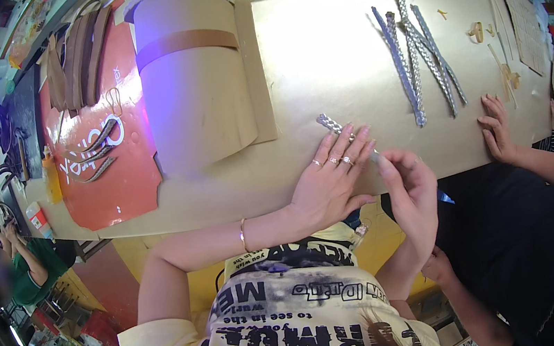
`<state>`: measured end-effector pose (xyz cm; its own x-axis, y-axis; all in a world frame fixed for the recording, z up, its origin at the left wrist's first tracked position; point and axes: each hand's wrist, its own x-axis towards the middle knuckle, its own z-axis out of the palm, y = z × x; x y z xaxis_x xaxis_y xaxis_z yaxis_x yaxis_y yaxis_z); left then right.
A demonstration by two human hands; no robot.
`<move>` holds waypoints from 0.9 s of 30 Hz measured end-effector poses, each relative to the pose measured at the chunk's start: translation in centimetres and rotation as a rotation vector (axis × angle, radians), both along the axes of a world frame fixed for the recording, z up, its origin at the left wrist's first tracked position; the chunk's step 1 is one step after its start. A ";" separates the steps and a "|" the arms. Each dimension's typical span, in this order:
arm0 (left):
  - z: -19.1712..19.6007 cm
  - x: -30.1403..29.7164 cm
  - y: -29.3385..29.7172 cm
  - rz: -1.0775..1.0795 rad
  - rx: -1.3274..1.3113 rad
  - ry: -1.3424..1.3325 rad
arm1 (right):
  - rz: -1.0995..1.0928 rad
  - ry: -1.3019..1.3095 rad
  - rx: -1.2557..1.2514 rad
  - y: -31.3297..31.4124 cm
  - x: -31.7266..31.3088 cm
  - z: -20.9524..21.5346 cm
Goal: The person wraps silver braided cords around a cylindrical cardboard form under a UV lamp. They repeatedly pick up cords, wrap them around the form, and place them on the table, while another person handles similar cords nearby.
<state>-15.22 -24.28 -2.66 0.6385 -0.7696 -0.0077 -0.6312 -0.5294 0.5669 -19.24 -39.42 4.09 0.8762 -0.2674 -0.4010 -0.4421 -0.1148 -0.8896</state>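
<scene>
Head view. The left hand point(331, 178) lies flat, fingers spread, pressing one end of a silver braided strip point(331, 124) onto the tan table point(316, 42) near its front edge. The right hand point(409, 192) pinches the strip's near end between thumb and fingers. The step in hand appears to be braiding or flattening the strip; the next move likely calls for steady tension along its length. Finished silver strips point(416, 60) lie well apart, up right. A co-worker's hand point(497, 126) rests on the edge. At left, a red sheet point(107, 188) with white lettering; beside it a curled brown card point(191, 79); an orange bottle point(51, 176) at the far left edge.
</scene>
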 end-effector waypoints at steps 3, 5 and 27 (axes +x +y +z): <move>0.0 -0.7 0.8 0.091 -0.026 -0.020 | 0.033 0.021 0.082 1.2 1.9 -1.9; 0.1 -0.7 2.6 0.187 -0.027 -0.018 | -0.011 0.001 0.055 2.0 2.9 -2.8; -0.3 0.8 4.8 0.293 0.104 -0.150 | -0.027 0.099 -0.120 4.1 5.4 -4.1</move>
<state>-14.38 -19.47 -2.98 0.8321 -0.5536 0.0345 -0.5164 -0.7505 0.4123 -13.80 -35.34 -0.03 0.8260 -0.3414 -0.4486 -0.5311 -0.2048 -0.8222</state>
